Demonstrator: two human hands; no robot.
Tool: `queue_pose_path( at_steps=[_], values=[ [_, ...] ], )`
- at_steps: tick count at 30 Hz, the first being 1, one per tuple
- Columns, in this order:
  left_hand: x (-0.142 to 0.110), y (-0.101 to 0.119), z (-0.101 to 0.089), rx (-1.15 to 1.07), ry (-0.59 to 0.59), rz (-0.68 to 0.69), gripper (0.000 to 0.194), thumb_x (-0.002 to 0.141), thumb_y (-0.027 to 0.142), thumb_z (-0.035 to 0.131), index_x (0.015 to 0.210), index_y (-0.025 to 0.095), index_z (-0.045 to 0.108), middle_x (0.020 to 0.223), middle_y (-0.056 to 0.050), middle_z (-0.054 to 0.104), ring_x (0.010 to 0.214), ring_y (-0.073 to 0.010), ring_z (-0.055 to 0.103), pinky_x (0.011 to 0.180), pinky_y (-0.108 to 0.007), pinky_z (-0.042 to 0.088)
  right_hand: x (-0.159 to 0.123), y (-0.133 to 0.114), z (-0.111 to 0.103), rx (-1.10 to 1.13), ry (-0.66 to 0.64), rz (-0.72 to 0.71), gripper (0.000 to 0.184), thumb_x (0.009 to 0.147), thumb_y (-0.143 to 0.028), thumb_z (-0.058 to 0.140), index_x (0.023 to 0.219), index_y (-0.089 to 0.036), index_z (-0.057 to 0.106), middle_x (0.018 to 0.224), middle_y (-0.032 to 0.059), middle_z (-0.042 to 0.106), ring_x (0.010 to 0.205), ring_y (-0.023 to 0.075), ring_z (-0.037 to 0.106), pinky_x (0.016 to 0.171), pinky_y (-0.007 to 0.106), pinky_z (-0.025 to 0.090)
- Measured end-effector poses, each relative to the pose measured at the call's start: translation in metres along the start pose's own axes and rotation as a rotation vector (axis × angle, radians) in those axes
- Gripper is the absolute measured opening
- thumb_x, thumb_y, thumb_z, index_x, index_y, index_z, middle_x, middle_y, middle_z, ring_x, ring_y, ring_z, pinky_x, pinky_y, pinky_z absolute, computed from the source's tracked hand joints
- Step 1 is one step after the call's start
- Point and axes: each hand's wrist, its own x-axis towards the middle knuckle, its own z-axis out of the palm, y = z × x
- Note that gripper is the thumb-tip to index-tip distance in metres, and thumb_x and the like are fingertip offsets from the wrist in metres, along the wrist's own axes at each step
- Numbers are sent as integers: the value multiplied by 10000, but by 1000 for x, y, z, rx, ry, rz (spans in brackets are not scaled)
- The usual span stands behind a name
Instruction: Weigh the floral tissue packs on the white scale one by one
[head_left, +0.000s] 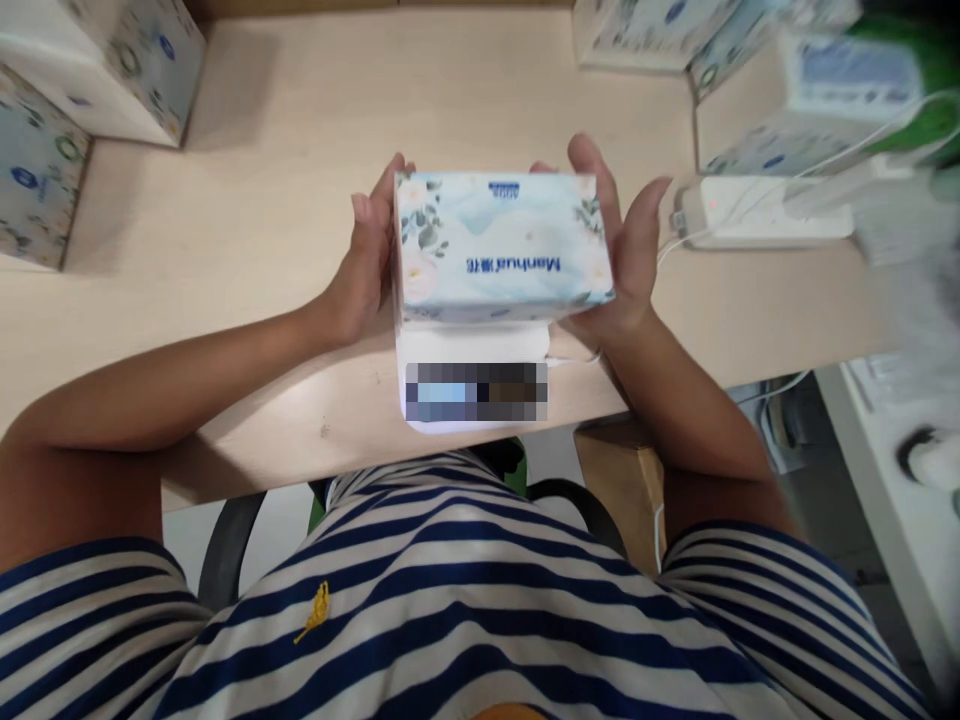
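A soft pack of tissues [510,235] with pale blue flower print and upside-down lettering is between my two hands, above a white device like a small scale [472,341]. The device's front panel is blurred out, and the pack hides its back part. At the pack's left end, my left hand [369,255] presses against the side with its fingers partly hidden. My right hand [630,245] bears on the right end with its palm, thumb raised and apart from the fingers. Whether the pack rests on the device or is lifted off it, I cannot tell.
More tissue packs stand on the wooden table [322,110]: one white-sided pack [112,70] at the far left, others [810,100] at the back right. A white power strip [765,212] with cables lies to the right. Below the table edge is a cardboard box [619,480].
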Motion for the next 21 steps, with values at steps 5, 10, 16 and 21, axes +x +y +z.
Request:
queue_pose_path(
  at_steps=[5, 10, 16, 21],
  values=[
    [-2, -15, 0, -95, 138, -37, 1056, 966, 948, 428, 1783, 328, 178, 1889, -88, 228, 1788, -318, 110, 1445, -512, 164, -19, 1, -22, -213, -97, -280, 1195, 782, -1030, 451, 1779, -454, 129, 1873, 73, 286, 1697, 406, 387, 1295, 648, 485],
    [-8, -18, 9, -62, 163, -14, 1166, 876, 972, 570, 1762, 265, 295, 1872, -155, 257, 1782, -345, 163, 1466, -500, 155, -19, 8, -31, -639, -95, -405, 976, 798, -685, 828, 1666, -481, 430, 1681, 115, 530, 1576, 483, 534, 1247, 722, 534],
    [0, -21, 3, -76, 262, -68, 871, 1021, 868, 417, 1671, 288, 404, 1796, -145, 402, 1682, -312, 413, 1391, -464, 363, -5, -17, -14, -688, -17, -376, 835, 719, -756, 822, 1498, -554, 598, 1408, 105, 629, 1379, 508, 665, 1073, 735, 650],
    [22, -17, -5, -122, 283, -145, 767, 1100, 760, 168, 1643, 241, 324, 1698, -206, 479, 1482, -301, 640, 1246, -455, 530, 23, -67, -2, -659, 266, -435, 743, 764, -761, 778, 1465, -741, 530, 1426, 120, 539, 1509, 535, 513, 1175, 732, 535]
  ],
)
